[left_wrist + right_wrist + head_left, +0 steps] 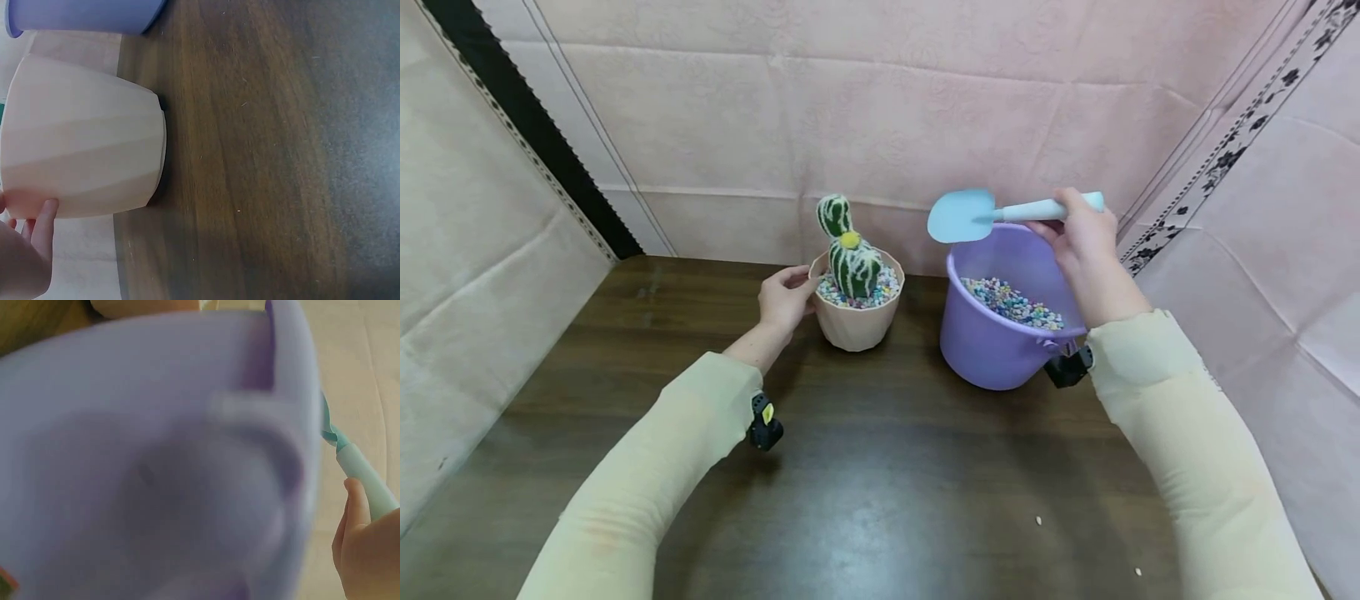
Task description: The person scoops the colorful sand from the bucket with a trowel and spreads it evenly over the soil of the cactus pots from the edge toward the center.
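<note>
My right hand (1086, 242) grips the handle of a light blue trowel (962, 217), held level above the far rim of a purple bucket (981, 346). Inside the bucket lie small multicoloured pebbles (1011, 302). To the bucket's left stands a beige flower pot (853, 327), upright on the table. A green-and-white striped cactus (856, 271) with a yellow flower rises from pebbles in it. My left hand (786, 300) holds the pot at its left rim; in the left wrist view its thumb (45, 225) presses the outer wall. The bucket's side fills most of the right wrist view.
The brown wooden table (850, 467) meets a pale cloth backdrop (880, 125) close behind the pot and bucket. Cloth walls also stand at left and right. Two tiny pale bits lie at the table's front right, one a pale speck (1038, 520).
</note>
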A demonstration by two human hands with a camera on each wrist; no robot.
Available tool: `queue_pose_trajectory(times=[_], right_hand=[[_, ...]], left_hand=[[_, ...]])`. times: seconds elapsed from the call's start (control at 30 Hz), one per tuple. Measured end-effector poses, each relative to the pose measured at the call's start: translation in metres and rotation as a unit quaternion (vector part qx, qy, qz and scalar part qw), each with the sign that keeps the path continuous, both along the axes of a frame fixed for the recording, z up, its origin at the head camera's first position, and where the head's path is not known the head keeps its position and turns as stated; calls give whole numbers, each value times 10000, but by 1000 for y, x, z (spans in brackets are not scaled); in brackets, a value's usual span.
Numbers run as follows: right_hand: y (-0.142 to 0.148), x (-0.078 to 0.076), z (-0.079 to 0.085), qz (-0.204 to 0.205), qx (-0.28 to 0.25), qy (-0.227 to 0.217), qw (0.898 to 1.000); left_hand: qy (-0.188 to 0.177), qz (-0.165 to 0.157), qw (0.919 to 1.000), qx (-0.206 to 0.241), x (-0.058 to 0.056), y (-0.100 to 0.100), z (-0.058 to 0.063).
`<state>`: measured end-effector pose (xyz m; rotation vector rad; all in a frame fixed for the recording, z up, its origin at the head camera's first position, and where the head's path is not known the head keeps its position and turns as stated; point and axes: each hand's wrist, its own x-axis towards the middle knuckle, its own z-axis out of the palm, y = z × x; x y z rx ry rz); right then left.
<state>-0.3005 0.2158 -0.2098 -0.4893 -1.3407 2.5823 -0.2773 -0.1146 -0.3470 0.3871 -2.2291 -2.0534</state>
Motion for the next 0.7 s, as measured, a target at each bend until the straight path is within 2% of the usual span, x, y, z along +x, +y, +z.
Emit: queue_pose_trajectory(times=[0.17,0.4,0.7], right_hand=[[22,2,2,-84,-193,-77,9997],[48,6,2,-172,-419,31,9990],[77,13,-4,-143,-722,-195,9971]], left_hand=[[16,4,10000,-18,-2,0,-3],[-71,-5,10000,-44,-3,-2,-2],[-25,-32,9999,-101,-3,-1,-1]])
